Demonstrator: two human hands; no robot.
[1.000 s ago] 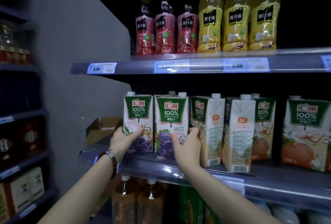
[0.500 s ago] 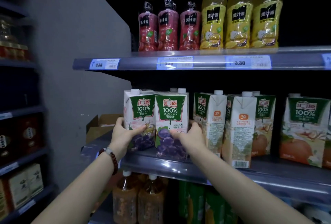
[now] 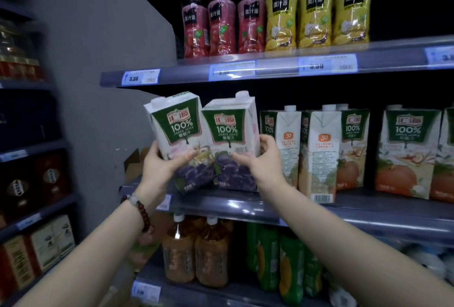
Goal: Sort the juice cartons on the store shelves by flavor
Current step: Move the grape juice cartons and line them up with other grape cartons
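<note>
Two grape juice cartons with green labels and purple grapes are at the left end of the middle shelf. My left hand grips the left grape carton, which leans to the left with its base off the shelf. My right hand grips the right grape carton, also tipped toward me. To their right stand two apple juice cartons turned side-on, another apple carton behind them, and a further one facing front.
The top shelf holds red bottles and yellow bottles above blue price tags. Tea bottles and green bottles fill the shelf below. A cardboard box sits behind my left hand. Dark shelving stands at the left.
Both grape cartons have been lifted and tilted toward me off the shelf; the left one now leans left. My hands rose with them.
</note>
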